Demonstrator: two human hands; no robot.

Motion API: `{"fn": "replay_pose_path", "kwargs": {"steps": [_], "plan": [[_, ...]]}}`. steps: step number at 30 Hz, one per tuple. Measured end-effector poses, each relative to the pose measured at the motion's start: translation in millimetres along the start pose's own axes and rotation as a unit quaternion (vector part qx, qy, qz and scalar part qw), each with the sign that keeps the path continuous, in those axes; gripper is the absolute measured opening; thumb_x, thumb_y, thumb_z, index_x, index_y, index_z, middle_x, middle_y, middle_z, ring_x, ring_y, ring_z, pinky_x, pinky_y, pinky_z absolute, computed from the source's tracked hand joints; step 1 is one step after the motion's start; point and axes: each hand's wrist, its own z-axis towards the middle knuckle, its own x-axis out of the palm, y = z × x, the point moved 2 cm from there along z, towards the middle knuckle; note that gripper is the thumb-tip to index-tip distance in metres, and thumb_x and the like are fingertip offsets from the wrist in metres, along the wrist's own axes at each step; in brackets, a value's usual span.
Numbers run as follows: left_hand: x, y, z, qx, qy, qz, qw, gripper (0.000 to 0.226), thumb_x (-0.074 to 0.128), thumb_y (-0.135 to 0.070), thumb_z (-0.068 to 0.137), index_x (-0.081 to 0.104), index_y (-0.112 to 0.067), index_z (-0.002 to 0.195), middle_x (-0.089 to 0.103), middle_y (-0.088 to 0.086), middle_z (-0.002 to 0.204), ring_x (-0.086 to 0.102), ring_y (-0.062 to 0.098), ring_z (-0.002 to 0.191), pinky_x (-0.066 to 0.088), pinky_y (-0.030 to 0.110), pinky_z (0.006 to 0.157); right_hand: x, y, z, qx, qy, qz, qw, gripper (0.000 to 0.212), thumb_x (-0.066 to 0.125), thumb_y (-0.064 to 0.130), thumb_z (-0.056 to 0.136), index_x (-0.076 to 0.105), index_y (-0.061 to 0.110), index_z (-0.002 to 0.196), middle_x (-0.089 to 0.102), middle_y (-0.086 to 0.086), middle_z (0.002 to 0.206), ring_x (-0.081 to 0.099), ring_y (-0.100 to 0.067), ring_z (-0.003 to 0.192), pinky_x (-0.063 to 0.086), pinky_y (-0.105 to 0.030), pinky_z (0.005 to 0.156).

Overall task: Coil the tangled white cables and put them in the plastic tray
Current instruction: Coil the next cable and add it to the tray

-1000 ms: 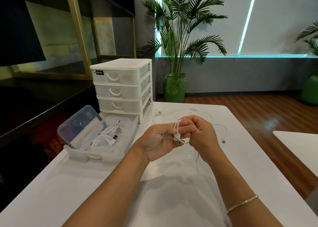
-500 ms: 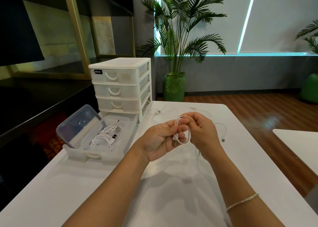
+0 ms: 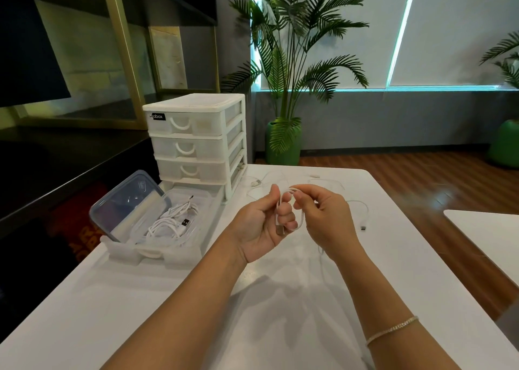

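Observation:
Above the white table (image 3: 280, 299), my left hand (image 3: 261, 226) holds a small loop of white cable (image 3: 302, 215) around its fingers, the USB plug sticking out near the palm. My right hand (image 3: 323, 218) pinches the top of that loop. The cable's free length trails down behind my right wrist. More white cables (image 3: 356, 204) lie loose on the table beyond my hands. To the left, a translucent plastic tray (image 3: 179, 254) holds several coiled white cables (image 3: 171, 223).
A white three-drawer organiser (image 3: 196, 139) stands behind the tray. A clear lidded container (image 3: 126, 201) leans in the tray's left side. A second white table (image 3: 488, 235) is at the right. Potted palms stand by the far wall.
The cable loop between my hands has grown wider as my right hand wound it around the left fingers. My hands have drawn slightly apart.

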Motion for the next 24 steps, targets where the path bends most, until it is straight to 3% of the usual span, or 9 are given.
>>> {"fn": "replay_pose_path", "kwargs": {"steps": [2,7,11,14,17,19,21,24], "plan": [[0.8,0.0,-1.8,-0.013,0.034,-0.016,0.999,0.06,0.028,-0.032,0.1,0.07,-0.006,0.066,0.057,0.002,0.05,0.052,0.011,0.041,0.05,0.021,0.048,1.5,0.7,-1.1,-0.003,-0.001,0.005,1.0,0.019,0.049,0.018,0.094,0.067,0.02,0.097,0.058,0.016,0.075,0.056,0.001,0.072,0.041,-0.008,0.067],[-0.9,-1.9,-7.2,-0.022,0.066,-0.03,0.997,0.04,0.044,-0.024,0.083,0.073,0.0,0.07,0.07,0.011,0.065,0.067,0.015,0.052,0.059,0.029,0.055,5.6,0.9,-2.8,0.001,0.037,0.045,0.998,0.019,0.049,0.014,0.093,0.063,0.026,0.088,0.058,0.022,0.077,0.057,0.0,0.078,0.045,-0.013,0.072],[-1.1,-1.6,-5.9,-0.005,0.039,-0.014,0.999,0.047,0.039,-0.019,0.095,0.072,-0.002,0.067,0.068,0.01,0.061,0.065,0.015,0.049,0.058,0.029,0.052,6.1,-0.7,-2.1,0.004,0.031,0.043,0.999,0.016,0.051,0.018,0.093,0.066,0.022,0.094,0.059,0.021,0.078,0.058,-0.002,0.078,0.047,-0.016,0.073],[3.5,-0.4,-4.3,0.018,0.017,-0.016,1.0,0.042,0.035,-0.019,0.1,0.067,0.0,0.08,0.061,0.006,0.054,0.059,0.013,0.044,0.056,0.027,0.051,4.4,-1.7,-1.7,0.011,0.018,0.043,0.999,0.016,0.05,0.022,0.094,0.066,0.024,0.096,0.062,0.017,0.082,0.059,-0.004,0.079,0.048,-0.018,0.075],[6.3,-1.4,-2.0,0.046,0.006,-0.048,0.998,0.04,0.031,-0.021,0.101,0.057,-0.005,0.075,0.045,0.0,0.045,0.042,0.009,0.037,0.046,0.021,0.043,4.6,-0.8,-1.7,0.012,0.024,0.034,0.999,0.024,0.048,0.023,0.095,0.066,0.021,0.11,0.061,0.015,0.091,0.056,-0.002,0.083,0.045,-0.015,0.078],[4.8,-4.3,-0.8,0.057,0.005,-0.076,0.995,0.037,0.029,-0.023,0.102,0.05,-0.007,0.075,0.038,-0.003,0.042,0.034,0.007,0.035,0.036,0.016,0.037,5.9,-1.8,-2.1,0.012,0.04,0.016,0.999,0.026,0.047,0.025,0.095,0.066,0.021,0.113,0.062,0.014,0.082,0.055,-0.003,0.076,0.044,-0.018,0.077],[2.8,-8.6,-1.4,0.066,0.001,-0.089,0.994,0.033,0.029,-0.025,0.101,0.051,-0.007,0.084,0.036,-0.005,0.041,0.033,0.006,0.034,0.03,0.014,0.035,7.9,-3.2,-2.8,0.009,0.048,-0.016,0.999,0.026,0.047,0.026,0.095,0.067,0.02,0.111,0.057,0.013,0.067,0.051,-0.004,0.064,0.041,-0.017,0.067],[3.6,-12.4,-3.3,0.082,0.0,-0.069,0.994,0.034,0.028,-0.027,0.101,0.054,-0.005,0.105,0.039,-0.005,0.042,0.033,0.007,0.033,0.03,0.013,0.035,8.3,-2.0,-3.0,-0.002,0.035,-0.046,0.998,0.029,0.047,0.026,0.095,0.066,0.015,0.113,0.065,0.009,0.084,0.051,-0.004,0.068,0.04,-0.016,0.069]]}}
